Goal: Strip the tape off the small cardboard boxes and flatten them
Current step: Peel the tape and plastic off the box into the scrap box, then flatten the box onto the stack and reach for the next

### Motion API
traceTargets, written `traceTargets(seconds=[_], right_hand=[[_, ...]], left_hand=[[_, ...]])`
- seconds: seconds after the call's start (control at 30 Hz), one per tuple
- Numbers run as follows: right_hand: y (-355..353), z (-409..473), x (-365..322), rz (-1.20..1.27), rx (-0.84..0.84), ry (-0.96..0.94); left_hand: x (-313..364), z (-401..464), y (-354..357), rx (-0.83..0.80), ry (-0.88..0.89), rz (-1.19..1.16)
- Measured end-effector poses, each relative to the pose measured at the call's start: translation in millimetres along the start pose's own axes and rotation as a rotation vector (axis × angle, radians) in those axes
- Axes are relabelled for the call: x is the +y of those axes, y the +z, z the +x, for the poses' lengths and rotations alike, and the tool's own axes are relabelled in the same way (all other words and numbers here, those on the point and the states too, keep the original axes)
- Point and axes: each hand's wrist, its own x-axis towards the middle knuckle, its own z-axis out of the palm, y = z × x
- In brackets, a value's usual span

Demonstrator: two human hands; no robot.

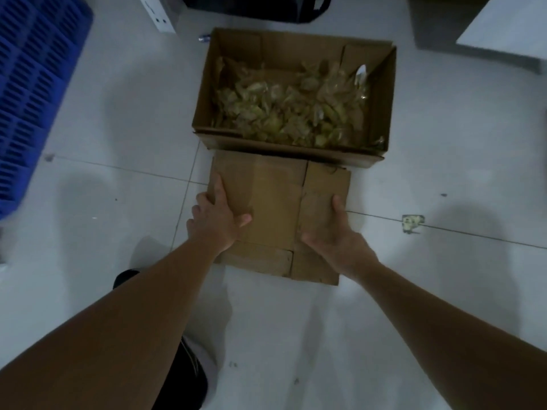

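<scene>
**Both hands on a flattened box on the floor**

A flattened box point(275, 214) lies on the white tiled floor point(118, 128), in the middle of the view. Its far edge touches the near wall of a big open carton point(381, 113) at 12 o'clock.

The left hand point(217, 221) holds the left edge of the flattened box. The fingers are curled over this edge and the thumb lies on the top face, pointing to 3 o'clock. The right hand point(337, 238) is on the right part of the box. One finger points to 12 o'clock along the right edge and the thumb lies on the top face, pointing to 9 o'clock. I cannot tell if this hand grips the edge or only presses on it.

The carton is full of crumpled tape point(290, 113), yellowish and shiny. One small scrap point(413, 223) of the same kind lies on the floor at 3 o'clock from the box, well apart from it.

At 10 o'clock stands a blue plastic crate point(35, 93). At 12 o'clock, behind the carton, there is a dark bag point(260, 7), and beside it a white block point(157, 13). A dark shoe point(183, 380) shows at 7 o'clock, under the left arm.
</scene>
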Motion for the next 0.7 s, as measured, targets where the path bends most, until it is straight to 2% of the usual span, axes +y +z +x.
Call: traceTargets(seconds=[0.13, 0.27, 0.53, 0.7], right_hand=[[12, 5, -14, -0.145, 0.051, 0.109], [15, 5, -17, -0.183, 0.063, 0.160], [18, 4, -15, -0.209, 0.112, 0.110], [-1, -7, -13, -0.416, 0.069, 0.037]], left_hand=[[5, 1, -2, -0.048, -0.042, 0.031], [5, -1, -3, -0.054, -0.048, 0.046], [7, -4, -4, -0.046, -0.045, 0.079], [13, -30, -3, 0.049, -0.006, 0.171]])
